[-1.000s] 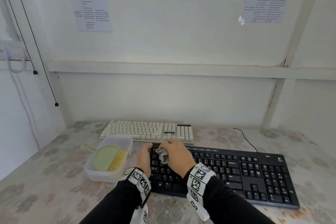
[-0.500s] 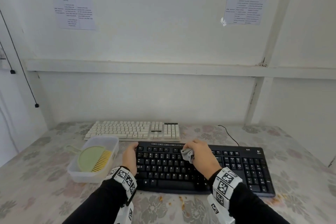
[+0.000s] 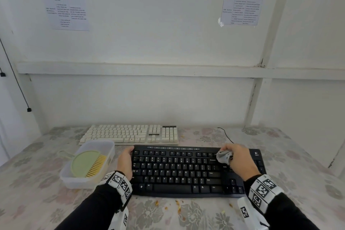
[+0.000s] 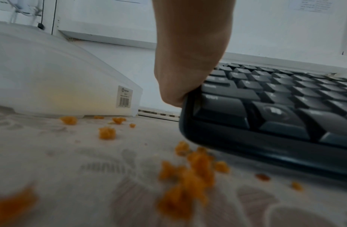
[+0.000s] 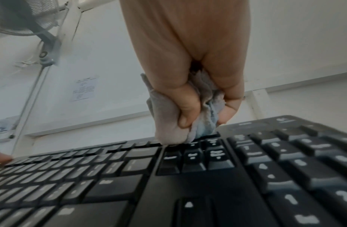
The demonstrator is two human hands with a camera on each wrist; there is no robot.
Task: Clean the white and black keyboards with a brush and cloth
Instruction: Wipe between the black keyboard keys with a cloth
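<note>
The black keyboard point(image 3: 186, 172) lies across the near middle of the table. My right hand point(image 3: 237, 157) grips a bunched grey cloth point(image 3: 225, 156) and presses it onto the keys at the upper right of the main block. In the right wrist view, the cloth point(image 5: 168, 122) touches the keys above the navigation cluster of the black keyboard point(image 5: 188, 184). My left hand point(image 3: 125, 158) grips the keyboard's left end, its thumb on the top left corner; the left hand point(image 4: 188, 64) meets the black keyboard point(image 4: 265, 110) at its edge. The white keyboard point(image 3: 130, 134) lies behind, untouched.
A clear plastic tub point(image 3: 104, 145) left of the black keyboard holds a green brush point(image 3: 87, 163) with yellow bristles. Orange crumbs point(image 3: 177, 203) lie on the floral tablecloth in front of the keyboard, and crumbs point(image 4: 188, 176) lie by its left corner. A black cable point(image 3: 224, 133) runs back to the wall.
My right hand has slid the cloth rightward along the upper rows of the black keyboard, from its left part to its right part. The left hand keeps hold of the left end.
</note>
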